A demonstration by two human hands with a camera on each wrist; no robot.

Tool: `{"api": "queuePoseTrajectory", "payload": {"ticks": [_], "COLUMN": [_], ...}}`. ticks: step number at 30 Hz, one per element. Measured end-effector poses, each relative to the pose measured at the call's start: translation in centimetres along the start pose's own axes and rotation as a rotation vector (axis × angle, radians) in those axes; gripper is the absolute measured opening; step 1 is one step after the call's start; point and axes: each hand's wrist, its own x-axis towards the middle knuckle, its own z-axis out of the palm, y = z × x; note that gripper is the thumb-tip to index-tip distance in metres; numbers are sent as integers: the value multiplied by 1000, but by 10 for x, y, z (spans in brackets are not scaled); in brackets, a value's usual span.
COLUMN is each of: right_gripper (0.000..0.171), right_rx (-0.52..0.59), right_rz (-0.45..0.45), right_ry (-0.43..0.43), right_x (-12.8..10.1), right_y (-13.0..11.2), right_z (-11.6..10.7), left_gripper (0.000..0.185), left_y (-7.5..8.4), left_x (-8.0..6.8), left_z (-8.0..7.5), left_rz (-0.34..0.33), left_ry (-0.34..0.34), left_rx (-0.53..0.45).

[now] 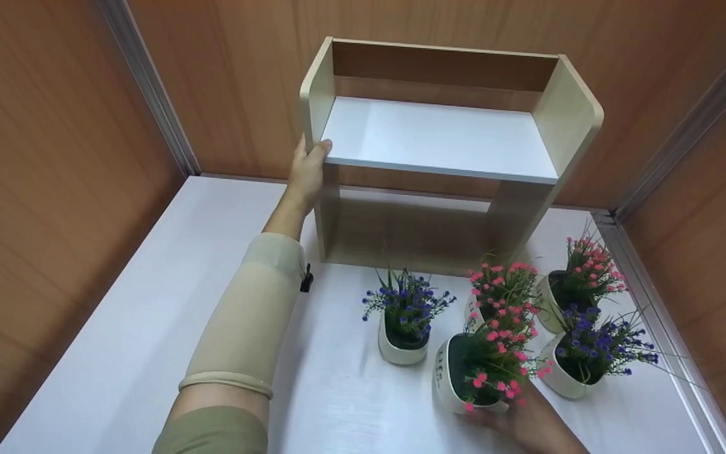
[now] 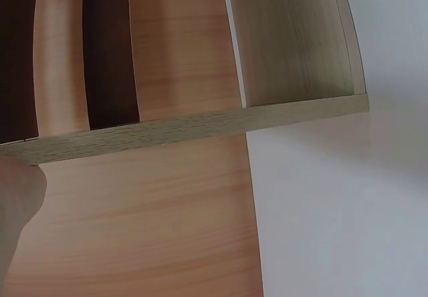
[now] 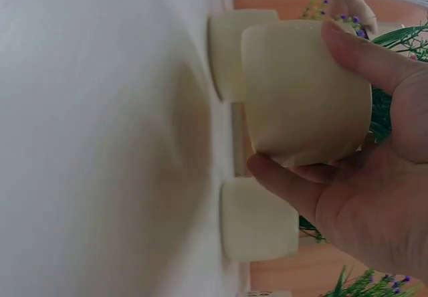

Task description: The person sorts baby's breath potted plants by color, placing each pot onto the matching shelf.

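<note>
My left hand (image 1: pixel 308 173) grips the left side panel of a small two-tier wooden shelf (image 1: pixel 579 120), with the thumb at the front edge near the white board. The left wrist view shows the panel's edge (image 2: pixel 180 130) and part of that hand. My right hand (image 1: pixel 524 416) holds a white flowerpot (image 3: pixel 304 89) of pink flowers (image 1: pixel 507 340), thumb on one side and fingers on the other. In the right wrist view this pot appears held off the white tabletop. The flowers partly cover the right hand in the head view.
A pot of blue-purple flowers (image 1: pixel 404 354) stands before the shelf. To the right are another blue-flowered pot (image 1: pixel 568 378), a pink-flowered pot (image 1: pixel 549 309) and one partly hidden behind the held pot. Wooden walls (image 1: pixel 54 157) enclose the white tabletop (image 1: pixel 167 302).
</note>
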Motion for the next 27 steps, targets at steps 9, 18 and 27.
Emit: {"api": "queuePoseTrajectory", "payload": {"ticks": [9,18,27], "right_gripper": [96,117,99], "right_rx": [89,4,55], "right_rz": [26,120,-73], "right_ry": [21,-12,16], "right_x": [-5,-2,-8], "right_y": [-19,-36,-57], "right_z": [-26,-49,-67], "left_gripper": [87,87,85], "left_y": [-1,-3,-1], "left_x": [5,5,6], "left_z": [6,8,9], "left_rz": [22,1,33], "left_ry": [-15,-5,-2], "left_rx": [18,17,4]}}
